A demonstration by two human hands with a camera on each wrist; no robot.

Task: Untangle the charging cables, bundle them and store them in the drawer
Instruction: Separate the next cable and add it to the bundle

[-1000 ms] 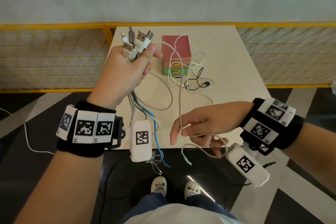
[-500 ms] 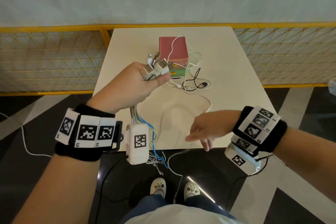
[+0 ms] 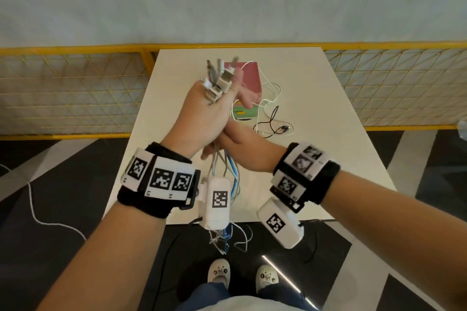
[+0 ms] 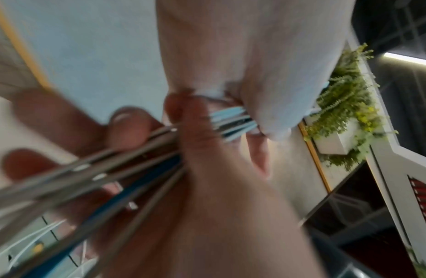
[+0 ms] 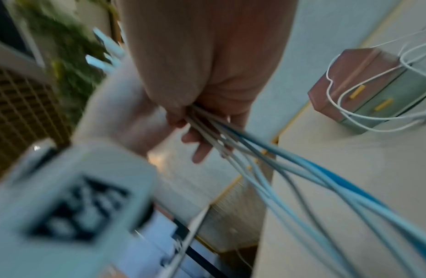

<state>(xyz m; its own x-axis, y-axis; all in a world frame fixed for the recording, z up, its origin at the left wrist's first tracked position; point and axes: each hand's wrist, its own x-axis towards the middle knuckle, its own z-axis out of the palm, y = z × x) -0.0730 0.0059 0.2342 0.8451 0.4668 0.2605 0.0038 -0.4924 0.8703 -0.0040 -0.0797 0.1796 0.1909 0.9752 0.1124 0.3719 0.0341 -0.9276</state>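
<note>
Fingers (image 3: 228,94) of left hand (image 3: 202,116) clenching cables (image 3: 225,169), right hand (image 3: 242,149) grasping them, white table (image 3: 328,113), yellow railing (image 3: 70,49).

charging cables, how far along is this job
Done: several cables are gathered, plug ends together, in the left hand. In hand: the right hand reaches under that grip to the hanging strands; whether it grips them is unclear. Left: a white cable and a black cable lie loose by the closed drawer box; nothing bundled or stored.
</note>
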